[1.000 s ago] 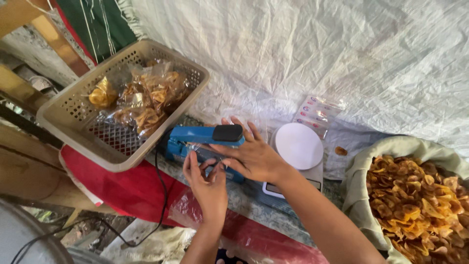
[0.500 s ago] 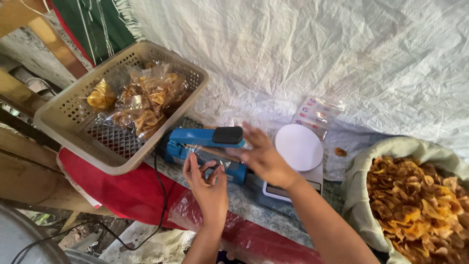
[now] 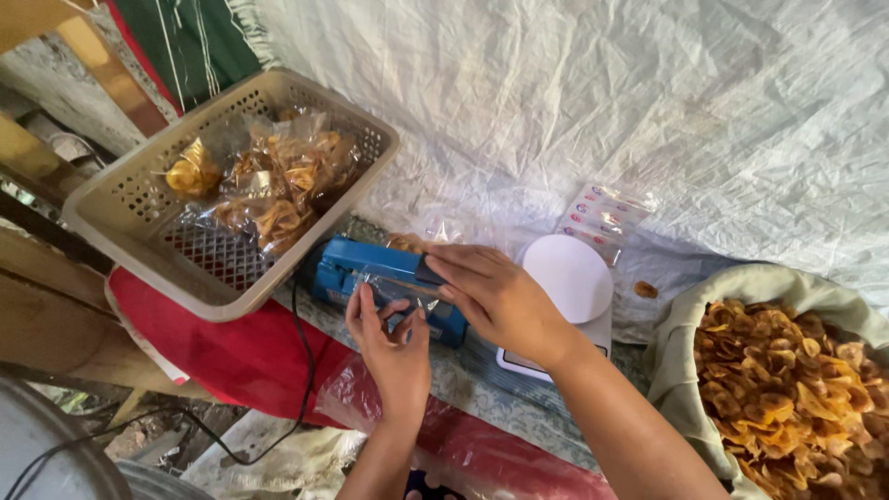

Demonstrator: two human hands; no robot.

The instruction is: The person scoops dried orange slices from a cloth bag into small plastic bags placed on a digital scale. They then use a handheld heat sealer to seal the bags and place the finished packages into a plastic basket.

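White tarp; right hand [image 3: 500, 296] hides sealer [image 3: 370, 273] arm.

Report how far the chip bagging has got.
Done: several sealed bags of chips lie in the beige basket. In hand: the right hand presses on the blue heat sealer while the left hand holds a clear bag at it. Left: the sack of loose chips looks nearly full.

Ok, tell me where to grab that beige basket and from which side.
Grip the basket by its near long rim, coming from the front edge: it sits tilted, that rim is bare, and the packed chip bags fill the middle.
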